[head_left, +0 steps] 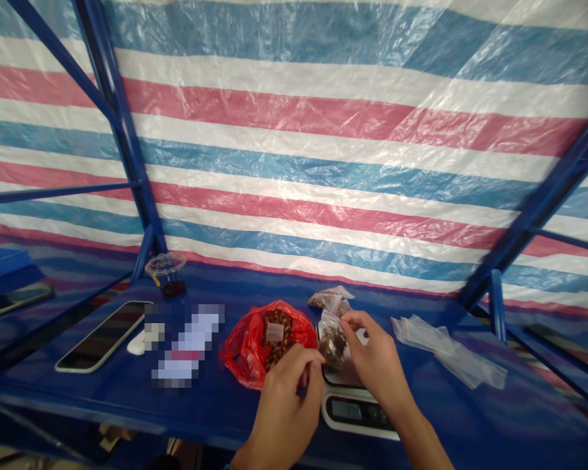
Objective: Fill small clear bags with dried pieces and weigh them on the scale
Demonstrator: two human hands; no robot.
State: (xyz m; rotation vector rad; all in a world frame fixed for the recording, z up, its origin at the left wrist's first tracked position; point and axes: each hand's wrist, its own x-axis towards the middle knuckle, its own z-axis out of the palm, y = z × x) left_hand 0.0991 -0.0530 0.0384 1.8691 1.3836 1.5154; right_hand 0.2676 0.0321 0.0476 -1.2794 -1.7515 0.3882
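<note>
My right hand (372,356) pinches the top edge of a small zip bag (332,346) holding brown dried pieces, which rests on a white digital kitchen scale (355,411). My left hand (284,408) is just left of that bag, its fingertips close to the bag's side. Whether they hold anything is hidden. Beside it, a red plastic bag (247,349) lies open around a heap of brown dried pieces (277,339), with a small pale label or scrap on top. Behind the scale lie several filled small bags (329,299).
A loose stack of transparent empty zip bags (445,349) lies right of the scale. On the left of the blue table (127,398) are a smartphone (102,336), a small white object (137,343), a pixelated item (186,346) and a lidded plastic cup (166,274). Blue metal bars frame a striped tarpaulin (294,130).
</note>
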